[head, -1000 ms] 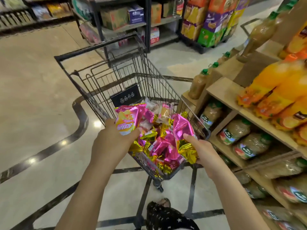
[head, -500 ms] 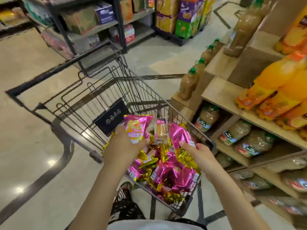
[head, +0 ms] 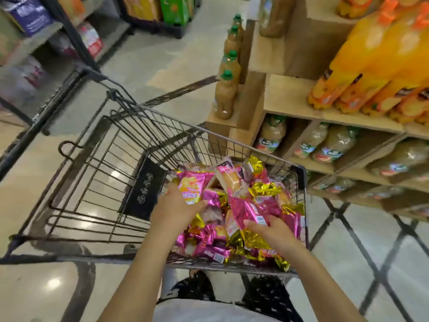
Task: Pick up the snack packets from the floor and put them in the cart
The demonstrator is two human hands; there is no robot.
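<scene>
Left hand [head: 176, 211] grips a pink packet [head: 192, 187]; right hand [head: 272, 232] covers another packet [head: 243, 209], grip unclear.

Head cam, steep down, close.

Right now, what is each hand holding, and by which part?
The left hand grips a pink-and-yellow snack packet by its lower end; the right hand grips a barcoded pink packet near its gold lower end.
</scene>
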